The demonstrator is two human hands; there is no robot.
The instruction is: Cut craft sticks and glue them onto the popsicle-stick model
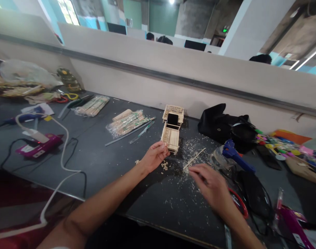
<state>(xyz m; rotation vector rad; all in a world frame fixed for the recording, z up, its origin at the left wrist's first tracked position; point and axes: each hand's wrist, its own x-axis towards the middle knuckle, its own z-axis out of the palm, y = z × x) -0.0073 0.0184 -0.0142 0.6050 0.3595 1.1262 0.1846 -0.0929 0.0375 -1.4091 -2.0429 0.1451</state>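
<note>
My left hand (155, 157) is closed in a pinch at the front left corner of a miniature wooden furniture model (171, 137). Whatever is between its fingertips is too small to make out. The model is built from thin sticks, with a slatted front part, a latticed back and a black panel (172, 119). My right hand (209, 181) hovers over the table with thumb and fingers drawn together; what they hold, if anything, is hidden. Just beyond its fingertips lies a thin wooden stick (196, 157). Small cut wood pieces (164, 165) lie below my left hand.
Wood crumbs cover the dark table (158, 204). Bagged sticks (130, 123) lie left of the model; a purple glue gun (40, 145) and white cable (64, 152) are farther left. At right are a black bag (212, 121), a clear jar (220, 157), blue tool (237, 157) and red-handled scissors (239, 202).
</note>
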